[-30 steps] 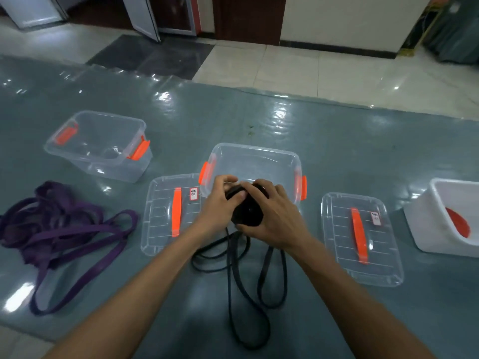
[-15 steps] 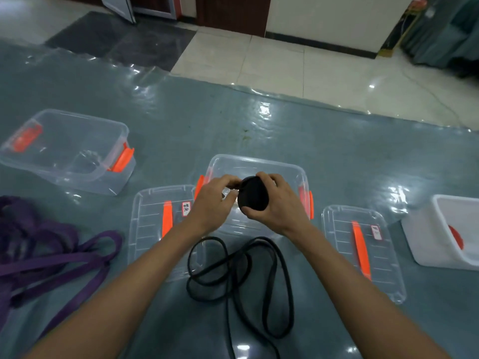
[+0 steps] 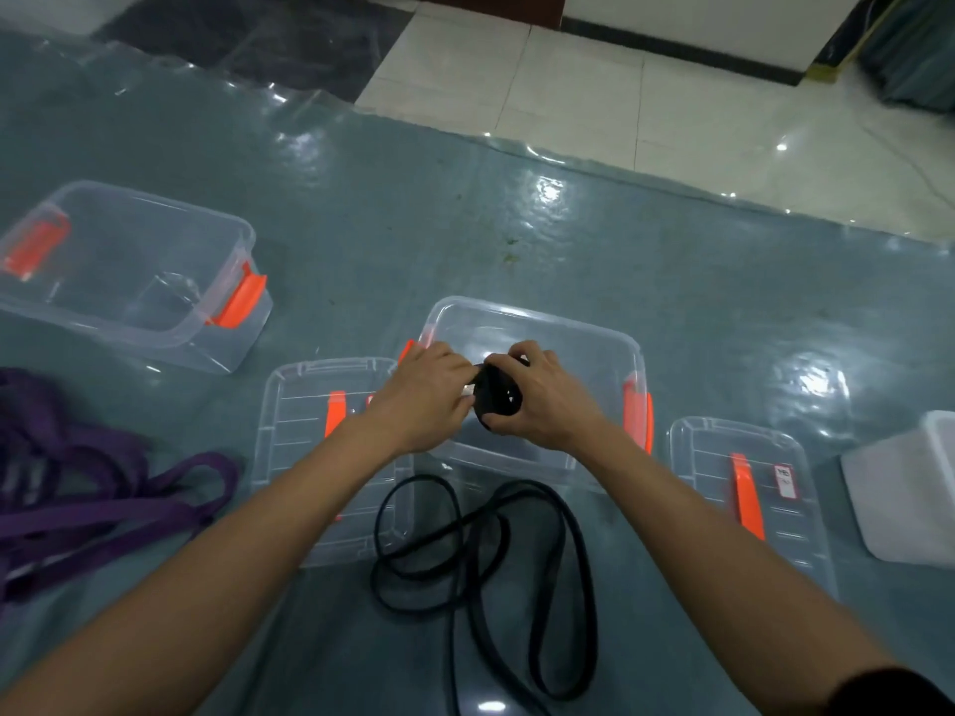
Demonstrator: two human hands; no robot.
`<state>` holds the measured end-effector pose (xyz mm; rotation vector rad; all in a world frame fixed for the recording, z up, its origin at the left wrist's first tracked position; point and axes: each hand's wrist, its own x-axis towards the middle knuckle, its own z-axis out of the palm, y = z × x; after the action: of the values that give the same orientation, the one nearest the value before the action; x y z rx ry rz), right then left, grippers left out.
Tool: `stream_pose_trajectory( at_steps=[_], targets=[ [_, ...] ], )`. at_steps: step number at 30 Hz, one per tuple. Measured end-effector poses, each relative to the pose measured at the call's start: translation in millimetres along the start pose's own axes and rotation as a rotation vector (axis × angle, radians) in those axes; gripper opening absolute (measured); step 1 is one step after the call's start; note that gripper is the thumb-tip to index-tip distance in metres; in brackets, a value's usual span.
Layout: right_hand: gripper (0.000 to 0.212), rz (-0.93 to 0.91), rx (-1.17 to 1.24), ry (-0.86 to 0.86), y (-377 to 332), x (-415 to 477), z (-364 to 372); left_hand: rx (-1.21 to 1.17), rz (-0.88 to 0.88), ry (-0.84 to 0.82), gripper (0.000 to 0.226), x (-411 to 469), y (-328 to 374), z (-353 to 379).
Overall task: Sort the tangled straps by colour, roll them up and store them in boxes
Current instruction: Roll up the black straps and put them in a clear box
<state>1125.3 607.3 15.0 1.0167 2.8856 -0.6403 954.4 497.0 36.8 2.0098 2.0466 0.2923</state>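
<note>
My right hand (image 3: pixel 548 400) is curled round the black roll (image 3: pixel 496 397), thumb underneath and fingers over the top. My left hand (image 3: pixel 424 395) pinches the roll's left edge with bent fingertips. I hold the roll over the near part of the centre box (image 3: pixel 542 318), a clear tub with orange latches. Through its clear walls I see only the table.

A second clear box (image 3: pixel 150 201) with orange latches stands well apart at far left, the table showing through its floor. Two clear lids lie flat, the left lid (image 3: pixel 305 405) beside the centre box under my left forearm, the right lid (image 3: pixel 775 457) on the other side, with an orange handle and a small label. A white tub (image 3: pixel 899 498) sits at the right edge, its inside out of my view.

The loose black strap (image 3: pixel 583 560) lies in loops on the table between my forearms; I cannot tell whether it joins the roll. The purple straps (image 3: pixel 103 509) lie tangled at left. The table (image 3: pixel 517 224) is grey-green under a glossy clear sheet. Beyond it is pale floor tile (image 3: pixel 620 111), with a dark patch at left.
</note>
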Motion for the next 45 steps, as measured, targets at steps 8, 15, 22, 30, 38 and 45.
stream_pose_trajectory(
  at_steps=[8,15,22,30,38,45],
  targets=[
    [0.072,-0.003,-0.148,-0.150,4,31,18,0.141,0.060,0.013,0.034,-12,-7,8],
    [0.067,0.008,-0.225,-0.288,-4,48,45,0.216,0.048,-0.050,0.048,-12,-3,7],
    [0.076,0.017,-0.345,-0.332,-5,53,52,0.181,0.048,-0.005,0.044,-13,-3,7],
    [0.078,-0.022,-0.227,-0.317,1,38,26,-0.055,0.141,0.219,0.014,-27,-9,0],
    [0.034,0.046,0.290,0.210,-15,-60,-20,-0.197,0.194,0.421,0.016,-73,26,6],
    [0.019,0.148,0.519,0.387,-7,-191,16,-0.359,0.209,0.136,0.015,-132,70,46]
  ],
)
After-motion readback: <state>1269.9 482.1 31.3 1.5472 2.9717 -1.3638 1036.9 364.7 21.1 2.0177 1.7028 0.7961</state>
